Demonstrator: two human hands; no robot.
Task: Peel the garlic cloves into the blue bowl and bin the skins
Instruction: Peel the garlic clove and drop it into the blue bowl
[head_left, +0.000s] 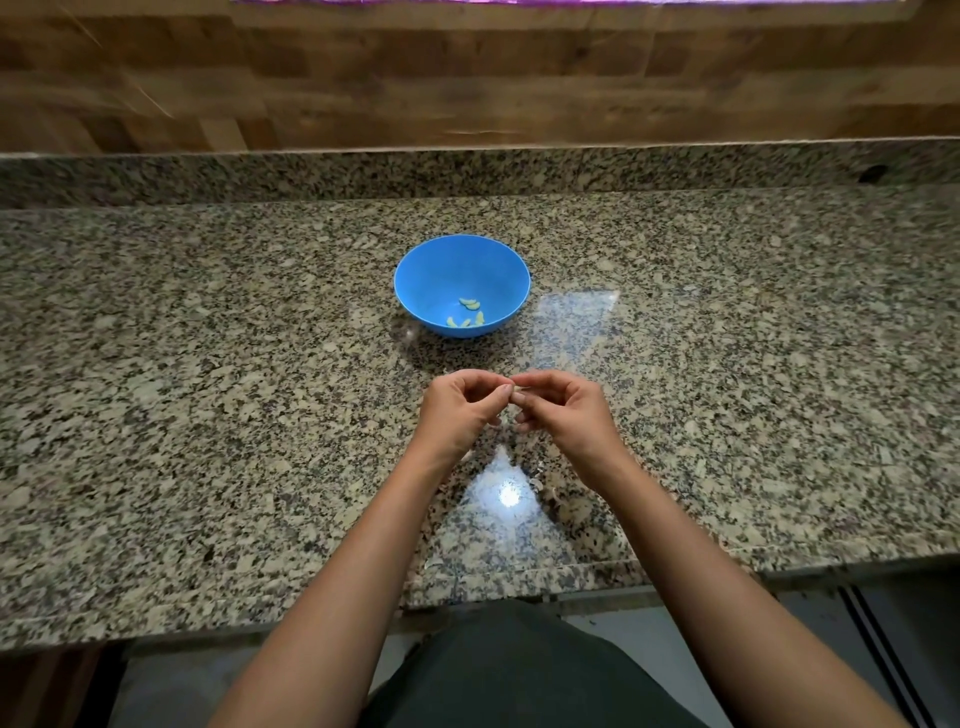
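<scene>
Head view, left hand (460, 410), right hand (566, 411) curled, pinching garlic clove (515, 393)

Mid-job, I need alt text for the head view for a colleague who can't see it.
The left hand and right hand pinch what looks like a small garlic clove between their fingertips above a granite counter. Beyond them stands a blue bowl holding a few peeled cloves.
</scene>
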